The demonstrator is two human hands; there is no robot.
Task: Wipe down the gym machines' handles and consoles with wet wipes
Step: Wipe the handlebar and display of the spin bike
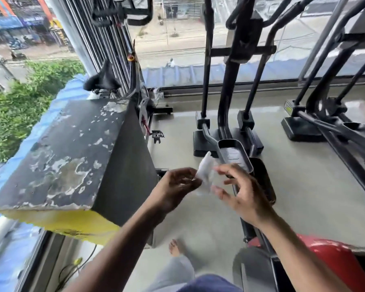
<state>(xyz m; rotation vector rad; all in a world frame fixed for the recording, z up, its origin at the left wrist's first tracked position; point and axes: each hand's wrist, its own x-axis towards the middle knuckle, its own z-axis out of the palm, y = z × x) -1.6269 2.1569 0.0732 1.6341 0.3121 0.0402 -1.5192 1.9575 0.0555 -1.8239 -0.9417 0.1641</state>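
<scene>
left hand [175, 186] pinches crumpled white wet wipe [204, 171] | right hand [238, 190] grip apart, fingers spread beside wipe

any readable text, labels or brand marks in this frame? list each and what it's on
None can be read.
Yellow sticker on the right machine's base: print too small and blurred.
Shop signs across the street, upper left: blurred, no letters made out.
Wet wipe pinched by the left hand, right hand beside it: plain white, no print visible.
</scene>
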